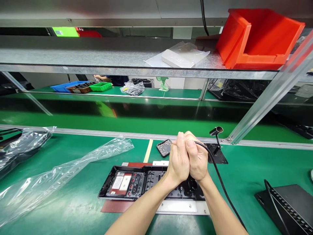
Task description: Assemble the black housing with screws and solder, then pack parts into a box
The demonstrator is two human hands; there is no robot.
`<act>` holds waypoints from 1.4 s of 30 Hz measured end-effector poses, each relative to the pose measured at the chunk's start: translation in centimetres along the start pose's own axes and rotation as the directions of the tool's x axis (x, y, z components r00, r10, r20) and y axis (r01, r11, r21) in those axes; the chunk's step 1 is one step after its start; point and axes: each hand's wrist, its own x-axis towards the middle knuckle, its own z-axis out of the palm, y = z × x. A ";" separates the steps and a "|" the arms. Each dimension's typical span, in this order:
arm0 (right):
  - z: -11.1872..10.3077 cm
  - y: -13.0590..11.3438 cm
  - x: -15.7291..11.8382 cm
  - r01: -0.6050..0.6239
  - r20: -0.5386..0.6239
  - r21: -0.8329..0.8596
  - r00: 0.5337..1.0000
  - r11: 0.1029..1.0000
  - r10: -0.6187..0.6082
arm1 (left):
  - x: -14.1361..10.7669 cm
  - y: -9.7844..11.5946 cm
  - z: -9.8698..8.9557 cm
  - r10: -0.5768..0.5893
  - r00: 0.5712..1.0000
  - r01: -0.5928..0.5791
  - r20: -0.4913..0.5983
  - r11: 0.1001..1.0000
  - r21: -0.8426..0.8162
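Note:
My left hand [179,160] and my right hand [197,156] are pressed together, fingers wrapped round what looks like a corded electric screwdriver, its body mostly hidden. A black cable [221,178] leaves the top of my grip and curves down to the right. Both hands are above the right part of a black plastic housing [139,197], which lies open side up. Beneath the housing is a white and reddish-brown fixture [176,206]. Just behind my left hand, a small black tray [164,148] holds many tiny screws. The tool's tip is hard to make out.
Clear plastic wrap [80,168] stretches across the left of the green bench. A black tool holder [216,132] stands behind my right hand, and a black panel [288,199] lies at right. Above are a metal shelf [97,52] and red bin [266,62].

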 end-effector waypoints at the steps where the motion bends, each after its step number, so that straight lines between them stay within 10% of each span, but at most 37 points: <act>1: 0.0 0.0 0.0 0.001 0.000 0.000 1.000 1.000 -0.001 | 0.0 -0.1 0.0 0.002 1.000 -0.002 0.005 1.000 0.001; 42: 0.0 0.0 0.0 -0.019 -0.004 0.013 1.000 1.000 0.019 | -0.1 -0.3 0.0 0.117 0.993 -0.116 -0.005 0.993 0.036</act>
